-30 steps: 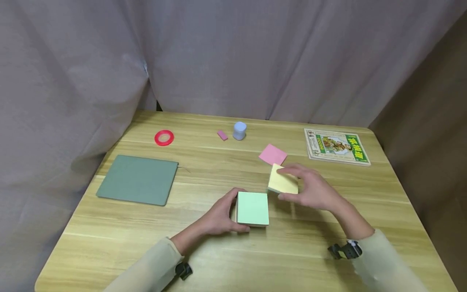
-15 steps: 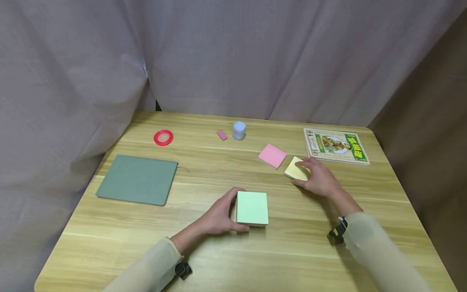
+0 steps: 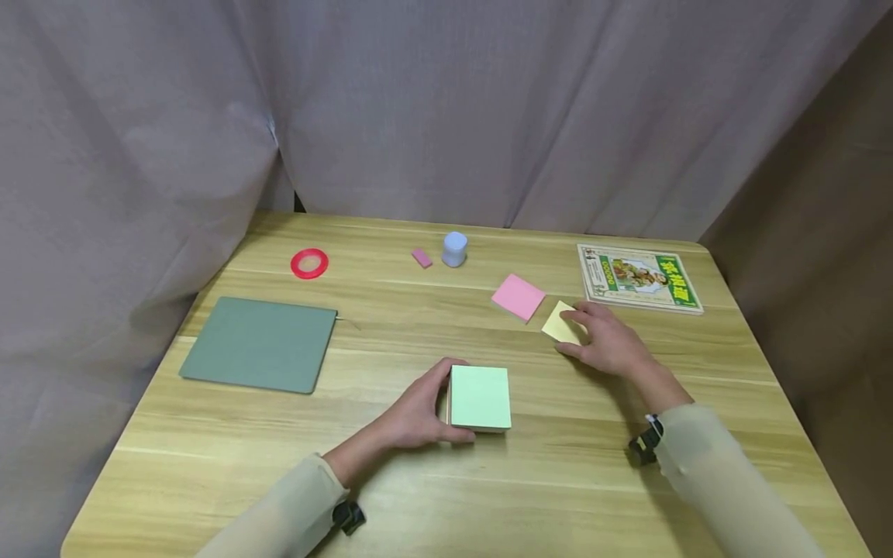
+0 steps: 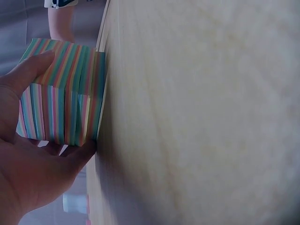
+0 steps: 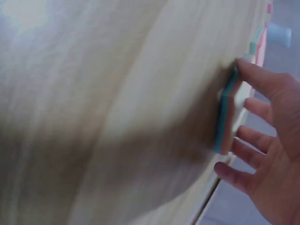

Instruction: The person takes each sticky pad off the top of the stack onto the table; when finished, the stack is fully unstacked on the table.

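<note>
Two hands, both gripping. Left hand (image 3: 422, 407) holds the thick green-topped block (image 3: 480, 397) on the counter (image 3: 391, 496), thumb on the near side, fingers on the far; probably squeezes the stacked layers square, top face uncovered. Right hand (image 3: 612, 341) pinches the thin yellow-topped pad (image 3: 559, 324) low at the surface, beside the pink pad (image 3: 518, 297); edge grip likely suits its flatness.

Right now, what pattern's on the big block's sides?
The block has colourful stripes, clearest in left wrist view.
</note>
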### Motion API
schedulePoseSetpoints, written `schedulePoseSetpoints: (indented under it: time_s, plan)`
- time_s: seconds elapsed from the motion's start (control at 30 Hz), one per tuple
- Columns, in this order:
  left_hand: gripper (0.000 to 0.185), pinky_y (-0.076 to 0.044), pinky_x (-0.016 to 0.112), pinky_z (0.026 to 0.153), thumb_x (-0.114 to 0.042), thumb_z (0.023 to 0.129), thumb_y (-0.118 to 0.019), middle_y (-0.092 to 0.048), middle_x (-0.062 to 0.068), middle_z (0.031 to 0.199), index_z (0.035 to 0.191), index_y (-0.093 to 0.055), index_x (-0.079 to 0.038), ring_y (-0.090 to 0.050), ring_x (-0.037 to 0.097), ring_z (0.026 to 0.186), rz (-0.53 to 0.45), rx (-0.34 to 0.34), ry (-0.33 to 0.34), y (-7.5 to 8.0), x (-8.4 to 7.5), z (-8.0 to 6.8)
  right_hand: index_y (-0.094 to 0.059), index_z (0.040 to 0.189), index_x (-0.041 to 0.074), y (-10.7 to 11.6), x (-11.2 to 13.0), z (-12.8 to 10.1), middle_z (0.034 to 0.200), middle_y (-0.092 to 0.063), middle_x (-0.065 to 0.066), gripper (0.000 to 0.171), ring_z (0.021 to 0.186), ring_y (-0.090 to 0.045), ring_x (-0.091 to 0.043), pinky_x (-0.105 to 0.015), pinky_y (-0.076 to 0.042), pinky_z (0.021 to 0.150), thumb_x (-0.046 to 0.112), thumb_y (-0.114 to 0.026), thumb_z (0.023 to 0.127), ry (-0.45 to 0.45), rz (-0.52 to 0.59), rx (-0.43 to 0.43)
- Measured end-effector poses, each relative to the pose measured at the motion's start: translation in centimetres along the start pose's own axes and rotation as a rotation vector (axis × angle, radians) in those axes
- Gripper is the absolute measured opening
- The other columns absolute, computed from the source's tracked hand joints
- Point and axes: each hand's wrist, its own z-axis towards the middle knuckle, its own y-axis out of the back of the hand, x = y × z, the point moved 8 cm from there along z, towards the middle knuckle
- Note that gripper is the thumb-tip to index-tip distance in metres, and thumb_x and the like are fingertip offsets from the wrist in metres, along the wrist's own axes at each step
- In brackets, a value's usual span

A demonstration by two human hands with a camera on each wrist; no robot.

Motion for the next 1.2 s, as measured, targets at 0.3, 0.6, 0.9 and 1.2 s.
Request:
schedulePoseSetpoints:
  time_s: [0.3, 0.6, 0.9, 1.2]
  plan:
    - [0.089, -0.038, 0.037, 0.104, -0.011, 0.063, -0.093, -0.056, -0.01, 0.122, 0.135, -0.043, -0.021, -0.052, 0.011, 0.112, 0.005, -0.005, 0.009, 0.2, 0.2, -0.1, -0.055, 0.139, 0.01, 2.8, 6.6, -0.4, 0.147, -0.04, -0.022, 0.066, 0.133, -0.036, -0.044, -0.064, -0.034, 0.102, 0.047, -0.072, 0.087, 0.134, 0.036, -0.001]
    - [0.089, -0.041, 0.037, 0.101, -0.014, 0.064, -0.093, -0.055, -0.009, 0.122, 0.137, -0.042, -0.022, -0.053, 0.012, 0.11, 0.009, 0.012, -0.011, 0.2, 0.1, -0.1, -0.044, 0.148, 0.024, 3.5, 16.8, -3.6, 0.155, -0.033, -0.004, 0.075, 0.139, -0.033, -0.028, -0.055, -0.037, 0.105, 0.062, -0.064, 0.085, 0.358, 0.177, 0.097]
    - [0.09, -0.043, 0.038, 0.097, -0.012, 0.067, -0.091, -0.055, -0.006, 0.125, 0.14, -0.04, -0.019, -0.053, 0.014, 0.109, 0.009, 0.031, -0.021, 0.0, -0.7, -0.3, -0.046, 0.147, 0.017, 1.0, 20.6, -5.8, 0.149, -0.041, -0.004, 0.084, 0.134, -0.039, -0.021, -0.043, -0.039, 0.106, 0.048, -0.081, 0.077, 0.532, 0.107, 0.108]
    - [0.089, -0.044, 0.038, 0.097, -0.01, 0.066, -0.091, -0.054, -0.006, 0.126, 0.139, -0.042, -0.02, -0.053, 0.015, 0.109, 0.012, 0.025, -0.033, 0.1, -1.0, -0.2, -0.055, 0.139, 0.017, 1.2, 20.5, -5.8, 0.141, -0.048, -0.001, 0.073, 0.127, -0.045, -0.016, -0.038, -0.047, 0.096, 0.042, -0.082, 0.076, 0.527, 0.112, 0.09]
